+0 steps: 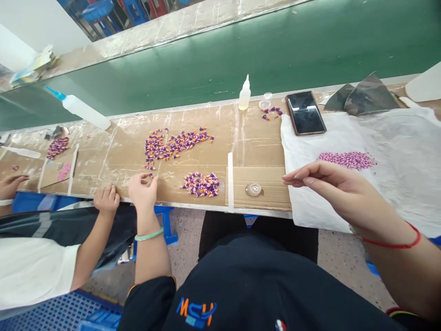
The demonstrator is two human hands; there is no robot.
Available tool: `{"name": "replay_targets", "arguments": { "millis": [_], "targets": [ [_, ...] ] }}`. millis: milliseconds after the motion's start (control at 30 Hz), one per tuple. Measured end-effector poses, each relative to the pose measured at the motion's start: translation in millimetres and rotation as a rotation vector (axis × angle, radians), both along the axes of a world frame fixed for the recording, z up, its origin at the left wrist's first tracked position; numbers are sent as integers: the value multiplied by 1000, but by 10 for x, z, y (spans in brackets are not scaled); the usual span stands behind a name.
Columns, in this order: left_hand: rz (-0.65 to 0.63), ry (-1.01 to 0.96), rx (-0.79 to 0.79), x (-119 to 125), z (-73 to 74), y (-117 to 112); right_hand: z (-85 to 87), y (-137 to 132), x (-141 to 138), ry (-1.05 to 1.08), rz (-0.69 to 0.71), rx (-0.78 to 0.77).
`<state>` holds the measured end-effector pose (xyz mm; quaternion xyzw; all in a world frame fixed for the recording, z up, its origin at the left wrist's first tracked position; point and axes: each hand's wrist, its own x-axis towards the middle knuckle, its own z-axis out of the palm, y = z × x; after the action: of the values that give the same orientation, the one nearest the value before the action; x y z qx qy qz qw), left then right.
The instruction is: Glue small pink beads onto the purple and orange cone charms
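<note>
Your left grip (143,193) curls narrow at six o'clock from the purple-orange beads (168,147); your right grip (330,188) pinches narrow over the cloth (406,161). If either holds anything, it's hidden. A careless brush could knock beads off the surface (255,147).

Head view of a cardboard-covered desk (250,147). The left hand (144,193), wearing a green bangle (149,234), is curling at the desk's front edge, just below a long scatter of small purple-and-orange pieces (172,147); a second heap (200,185) is lying to its right. The right hand (330,193), wearing a red string (391,241), is pinching its fingertips together above a white cloth (310,202) carrying pink-purple pieces (346,160). A phone (305,112) and a squeeze bottle (244,94) are standing near the far edge. At left, a co-worker's hand (106,200) is resting on the desk's edge.
</note>
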<state>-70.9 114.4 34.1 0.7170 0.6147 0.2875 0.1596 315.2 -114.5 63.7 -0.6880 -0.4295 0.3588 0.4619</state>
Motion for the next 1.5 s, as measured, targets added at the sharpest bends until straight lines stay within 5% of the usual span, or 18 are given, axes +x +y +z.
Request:
{"name": "replay_targets", "arguments": {
  "millis": [267,567,733,900,1000,1133,1500],
  "targets": [
    [245,186,25,16,-365,224,-93,-67,44,61,-82,-19],
    [228,223,66,36,-374,292,-113,-88,61,87,-112,-5],
    [242,48,94,28,-294,262,-126,-150,126,137,-197,62],
    [222,-393,15,118,-168,222,-171,-307,358,9,-356,203],
    [133,-615,-89,246,-98,167,-280,-417,511,-318,-381,161],
    [-54,-920,-288,502,11,-16,-474,-429,593,-723,-168,62],
    [-572,-987,-675,1013,79,-776,-629,-31,714,-885,91,-60]
  ]
}}
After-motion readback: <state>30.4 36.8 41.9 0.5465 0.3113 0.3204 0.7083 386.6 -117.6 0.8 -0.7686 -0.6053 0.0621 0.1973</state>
